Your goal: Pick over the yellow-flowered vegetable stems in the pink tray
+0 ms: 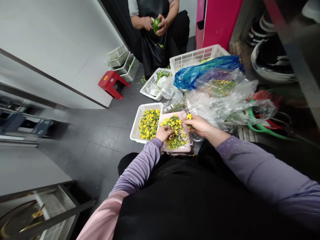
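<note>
A heap of yellow flowers with green stems [178, 131] lies on clear plastic over a pale pink tray or lid [163, 116] in front of me. My right hand [200, 126] is at the heap's right edge, its fingers pinched on a small yellow flower [189, 116] with a green stem. Over the left part of the heap, my left hand [163, 134] has its fingertips drawn together among the flowers; what they hold is hidden. Touching the tray's left side is a white plastic basket [133, 130] with many more such flowers inside.
Clear plastic bags [210, 103] and a blue bag [207, 71] crowd the right, by a large white basket [185, 60]. Across from me a person's hands [162, 26] hold a green vegetable. A red stool [111, 81] and stacked baskets [132, 68] stand by the wall.
</note>
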`<state>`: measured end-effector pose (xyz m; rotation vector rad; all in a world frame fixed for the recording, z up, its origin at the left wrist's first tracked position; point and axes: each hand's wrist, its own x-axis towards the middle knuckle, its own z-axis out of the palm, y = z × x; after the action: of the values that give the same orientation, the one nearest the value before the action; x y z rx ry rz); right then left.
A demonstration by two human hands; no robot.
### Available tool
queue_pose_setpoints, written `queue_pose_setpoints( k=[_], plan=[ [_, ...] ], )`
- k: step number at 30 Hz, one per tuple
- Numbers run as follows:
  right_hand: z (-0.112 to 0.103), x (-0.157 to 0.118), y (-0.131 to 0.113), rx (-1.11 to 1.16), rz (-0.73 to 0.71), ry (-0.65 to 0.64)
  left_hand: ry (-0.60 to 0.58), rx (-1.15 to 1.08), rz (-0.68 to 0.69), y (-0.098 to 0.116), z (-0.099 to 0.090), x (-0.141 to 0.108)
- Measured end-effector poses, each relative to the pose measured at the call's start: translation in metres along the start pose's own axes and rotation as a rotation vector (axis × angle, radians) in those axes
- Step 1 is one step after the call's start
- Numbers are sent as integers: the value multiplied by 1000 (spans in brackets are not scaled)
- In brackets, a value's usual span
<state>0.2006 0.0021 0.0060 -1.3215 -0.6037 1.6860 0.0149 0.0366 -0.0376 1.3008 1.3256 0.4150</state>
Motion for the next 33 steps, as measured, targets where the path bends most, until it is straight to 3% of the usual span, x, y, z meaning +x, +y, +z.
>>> queue_pose_setpoints(
  k=[6, 9, 12, 17, 23, 28, 33],
  plan=[
    [2, 6, 18, -160, -58, -72, -67, -350, -18, 25, -7, -18],
    [1, 5, 19, -197, -76, -129, -159, -451, -36, 40, -3, -28],
    [1, 4, 19, -229, -67, -203, -169, -492, -34, 51, 3, -34],
    [2, 4, 17, -201, -95, -217, -166, -467, 8, 53, 9, -34],
    [2, 7, 15, -207, -186, -124, -170, -184, 28, 49, 19, -37],
    [1, 8, 14, -158, -209, -31, -217, -251, 12, 45, 21, -39],
    [0, 8, 13, -108, -177, -24, -173, -207, 20, 43, 22, -41]
  ],
)
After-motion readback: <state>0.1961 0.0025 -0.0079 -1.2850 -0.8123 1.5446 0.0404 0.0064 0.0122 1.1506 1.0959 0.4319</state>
